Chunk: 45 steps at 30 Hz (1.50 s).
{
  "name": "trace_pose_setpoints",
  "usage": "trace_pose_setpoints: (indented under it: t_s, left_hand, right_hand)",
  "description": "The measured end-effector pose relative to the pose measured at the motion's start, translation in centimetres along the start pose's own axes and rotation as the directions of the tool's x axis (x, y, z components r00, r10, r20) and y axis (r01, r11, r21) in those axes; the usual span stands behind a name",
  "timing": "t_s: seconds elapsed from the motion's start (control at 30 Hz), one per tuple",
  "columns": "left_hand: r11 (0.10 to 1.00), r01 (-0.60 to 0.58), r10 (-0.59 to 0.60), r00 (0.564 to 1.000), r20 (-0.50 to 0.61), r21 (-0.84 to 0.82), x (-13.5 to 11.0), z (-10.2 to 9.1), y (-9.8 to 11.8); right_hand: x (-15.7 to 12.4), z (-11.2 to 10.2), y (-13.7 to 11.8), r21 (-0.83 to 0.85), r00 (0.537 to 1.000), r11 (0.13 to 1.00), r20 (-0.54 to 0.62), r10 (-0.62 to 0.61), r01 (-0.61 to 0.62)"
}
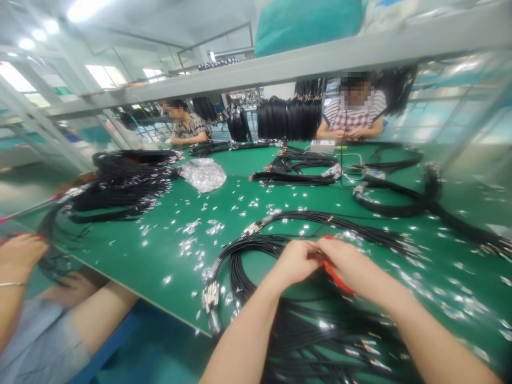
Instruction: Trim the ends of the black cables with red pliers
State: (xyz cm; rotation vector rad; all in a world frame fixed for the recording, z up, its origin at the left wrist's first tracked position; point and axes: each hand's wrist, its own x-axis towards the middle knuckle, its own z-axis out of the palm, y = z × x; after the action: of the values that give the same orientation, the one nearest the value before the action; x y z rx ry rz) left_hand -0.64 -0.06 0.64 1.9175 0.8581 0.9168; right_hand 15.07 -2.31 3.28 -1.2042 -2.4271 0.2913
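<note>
My left hand (298, 261) and my right hand (348, 261) meet above the green table, fingertips almost touching. The right one is wrapped round a red-handled hand tool (338, 278); its working end is hidden, so its exact kind does not show. Between the left thumb and fingers is something dark, apparently a black cable, mostly covered. A coiled bundle of black cables (240, 250) curves beside my left hand. Under my forearms lie loose cable ends with metal tips (366, 349), blurred. Silvery connectors (210, 295) gather at the left of the coil.
Small clear and silvery scraps (216, 226) litter the green table (152, 261). Cable piles (124, 184) and a clear plastic bag (204, 175) lie left. More cable bundles (394, 200) lie right. A co-worker's hand (24, 250) is at far left; two people sit opposite beneath a shelf beam (240, 72).
</note>
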Motion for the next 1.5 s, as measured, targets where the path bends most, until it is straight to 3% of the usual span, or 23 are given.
trace_pose_setpoints:
  t_s: [0.1,0.17,0.27,0.4,0.47,0.53,0.6,0.63,0.73,0.8,0.83,0.9,1.03,1.2,1.33,1.5]
  left_hand:
    - [0.996,-0.038,0.036,0.999,0.033,0.083,0.0,-0.2,0.6]
    - [0.991,-0.080,0.078,0.997,0.028,0.103,0.0,-0.2,0.9]
    - [0.978,-0.177,0.183,0.982,-0.043,0.109,0.0,0.2,1.2]
    - [0.910,-0.234,0.315,0.927,-0.203,0.343,0.1,0.8,0.6]
    - [0.859,-0.172,0.349,0.886,-0.305,0.482,0.1,0.7,0.1]
    - [0.842,-0.060,0.347,0.820,-0.455,0.535,0.2,0.3,-0.5]
    - [0.887,0.029,0.285,0.751,-0.595,0.462,0.4,-0.2,-1.0]
    - [0.925,0.047,0.221,0.741,-0.634,0.378,0.4,-0.3,-1.1]
    - [0.996,0.067,-0.016,0.793,-0.609,0.062,0.4,-0.3,-0.9]
    - [0.997,0.060,-0.073,0.821,-0.566,-0.042,0.3,0.0,-0.3]
    - [0.998,0.043,-0.059,0.823,-0.566,-0.042,0.3,0.1,0.1]
    - [1.000,-0.005,0.013,0.806,-0.591,0.016,0.2,0.2,0.8]
    - [0.996,-0.048,0.083,0.793,-0.603,0.075,0.0,0.3,1.4]
    - [0.984,-0.010,-0.096,0.806,-0.584,-0.175,0.1,0.5,0.6]
    - [0.911,0.041,-0.243,0.857,-0.454,-0.410,0.3,0.0,0.4]
    - [0.862,0.052,-0.263,0.896,-0.358,-0.504,0.4,-0.8,0.5]
  right_hand:
    - [0.1,-1.1,0.9,0.285,0.989,0.951,0.120,0.085,-0.116]
    - [0.1,-1.4,1.8,0.515,0.975,0.837,0.205,0.092,-0.187]
    - [0.2,-0.5,3.1,0.801,0.949,0.517,0.301,0.092,-0.304]
    - [0.7,1.7,4.0,0.935,0.931,0.084,0.330,0.157,-0.346]
    - [0.9,2.4,3.7,0.947,0.932,-0.045,0.322,0.166,-0.319]
    - [1.1,2.6,2.9,0.945,0.936,-0.096,0.323,0.143,-0.311]
    - [1.3,2.3,1.9,0.949,0.937,-0.068,0.315,0.151,-0.308]
    - [1.4,2.1,1.6,0.954,0.936,-0.019,0.297,0.188,-0.298]
    - [1.8,1.6,1.2,0.932,0.901,0.260,0.128,0.415,-0.252]
    - [2.0,1.7,1.3,0.877,0.852,0.425,-0.036,0.523,-0.224]
    - [2.1,1.8,1.2,0.863,0.834,0.464,-0.097,0.543,-0.202]
    - [2.3,2.5,0.8,0.879,0.833,0.456,-0.146,0.534,-0.139]
    - [2.8,3.9,-0.8,0.940,0.873,0.335,-0.110,0.476,-0.064]
    - [3.1,4.5,-1.5,0.955,0.860,0.289,-0.095,0.501,-0.062]
    - [3.0,4.0,-1.3,0.941,0.865,0.322,-0.073,0.497,-0.106]
    - [2.9,3.5,-1.2,0.895,0.887,0.420,-0.063,0.457,-0.152]
